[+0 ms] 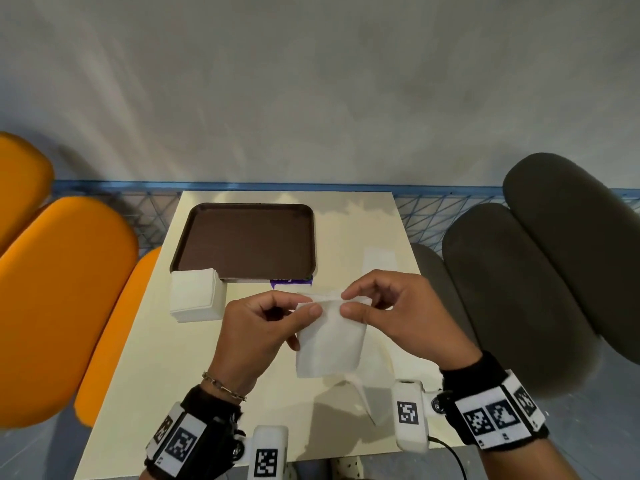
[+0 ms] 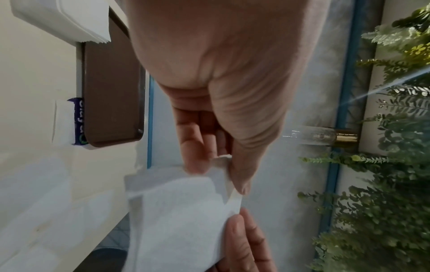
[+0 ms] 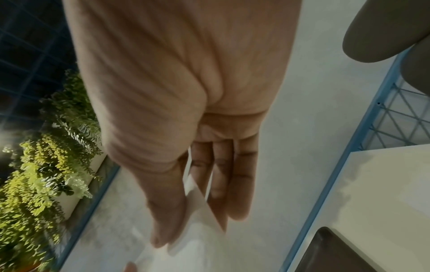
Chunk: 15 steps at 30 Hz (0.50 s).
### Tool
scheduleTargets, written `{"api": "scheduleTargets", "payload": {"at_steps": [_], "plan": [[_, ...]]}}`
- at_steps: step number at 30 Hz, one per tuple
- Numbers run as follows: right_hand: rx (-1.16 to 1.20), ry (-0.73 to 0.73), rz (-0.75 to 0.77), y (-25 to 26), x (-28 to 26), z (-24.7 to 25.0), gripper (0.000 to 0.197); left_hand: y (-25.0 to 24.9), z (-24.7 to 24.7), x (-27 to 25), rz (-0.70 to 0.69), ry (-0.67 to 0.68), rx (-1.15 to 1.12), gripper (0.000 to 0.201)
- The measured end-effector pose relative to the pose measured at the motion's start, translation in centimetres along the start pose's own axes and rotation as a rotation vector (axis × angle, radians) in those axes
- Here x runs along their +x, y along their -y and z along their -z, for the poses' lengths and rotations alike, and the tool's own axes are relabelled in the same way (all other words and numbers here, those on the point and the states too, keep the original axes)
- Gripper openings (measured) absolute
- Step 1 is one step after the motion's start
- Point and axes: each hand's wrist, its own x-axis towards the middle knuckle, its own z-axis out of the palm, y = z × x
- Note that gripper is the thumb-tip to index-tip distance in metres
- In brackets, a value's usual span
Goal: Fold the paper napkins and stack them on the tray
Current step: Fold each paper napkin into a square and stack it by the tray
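I hold one white paper napkin [image 1: 329, 341] up above the table, in front of me. My left hand [image 1: 313, 304] pinches its top edge between thumb and forefinger, and my right hand [image 1: 348, 303] pinches the same edge just to the right. The sheet [image 2: 177, 217] hangs down from both pinches. In the right wrist view the napkin [image 3: 197, 204] shows between thumb and fingers. A stack of white napkins [image 1: 195, 299] lies on the table left of my hands, against the near left corner of the brown tray [image 1: 246, 240]. Nothing lies on the tray.
The cream table [image 1: 145, 375] is small and square. A purple packet [image 1: 291, 281] pokes out at the tray's near edge. Orange seats [image 1: 62, 299] stand to the left, dark grey seats [image 1: 540, 271] to the right. A blue wire fence [image 1: 433, 216] and grey floor lie beyond.
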Motion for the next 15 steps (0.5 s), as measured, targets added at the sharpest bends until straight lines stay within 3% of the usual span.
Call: {"api": "scheduleTargets", "payload": {"at_steps": [4,9,15], "plan": [[0.033,0.073,-0.064,-0.9,0.1,0.6,0.015,-0.1,-0.6,-0.7,0.020,-0.004,-0.030,0.001],[0.031,0.179,-0.114,-0.8,-0.2,1.1,0.011,0.0,-0.9,-1.4,0.025,-0.047,-0.005,0.007],[0.095,0.103,-0.098,-0.7,-0.6,1.2,0.016,0.4,-1.6,-1.6,0.017,-0.145,-0.034,0.005]]}}
